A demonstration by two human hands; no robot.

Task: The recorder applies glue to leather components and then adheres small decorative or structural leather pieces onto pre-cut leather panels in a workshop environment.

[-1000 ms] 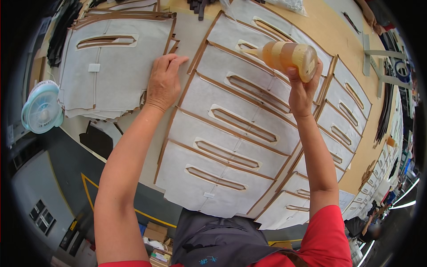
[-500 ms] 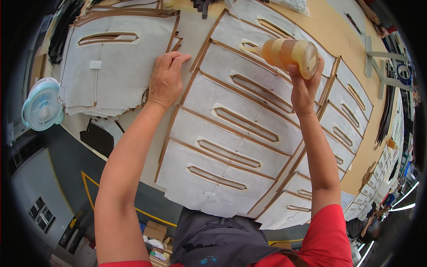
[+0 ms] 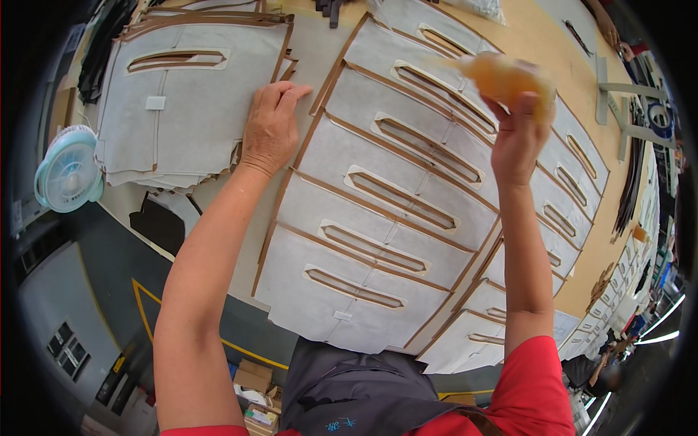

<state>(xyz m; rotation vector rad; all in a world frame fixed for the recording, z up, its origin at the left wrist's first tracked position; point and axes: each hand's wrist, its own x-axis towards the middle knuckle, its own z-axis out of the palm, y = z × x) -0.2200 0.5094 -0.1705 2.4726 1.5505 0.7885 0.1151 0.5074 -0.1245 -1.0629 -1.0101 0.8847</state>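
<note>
A translucent bottle of amber liquid (image 3: 502,76) with a tapered nozzle lies tilted in my right hand (image 3: 520,142), blurred by motion above the panels. My right fingers are closed around it. My left hand (image 3: 273,127) rests on the work surface between a stack of grey panels (image 3: 193,116) and overlapping grey panels (image 3: 378,174). Its fingers are extended, with nothing seen in them, close to the panels' brown edge. Each panel has brown edging and a long slot framed in cream and brown.
A second column of panels (image 3: 560,185) lies to the right. At the left stands a light-blue fan (image 3: 69,171). Metal rulers (image 3: 629,109) and dark strips (image 3: 632,182) lie at the far right, and another person's hand (image 3: 609,33) shows at the top right.
My right hand has moved to the right with the bottle, swinging its nozzle away from the slot of one panel. My left hand stays where it was.
</note>
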